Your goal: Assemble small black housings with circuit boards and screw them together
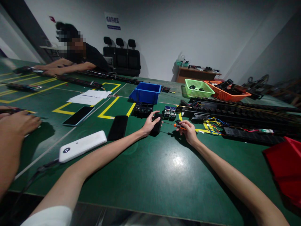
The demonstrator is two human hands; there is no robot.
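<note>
My left hand is wrapped round a black box-like part, held upright above the green table. In my right hand is a screwdriver with an orange and black handle; its thin shaft points left at the black part. Whether the tip touches the part is too small to tell. Just behind my hands stand two small modules with circuit boards. Several black parts sit in a row in front of a blue bin.
Two phones and a white power bank lie left. Long black assemblies with wires, green and orange baskets and a red bin are right. Another person's hand is far left; a person leans over the table behind.
</note>
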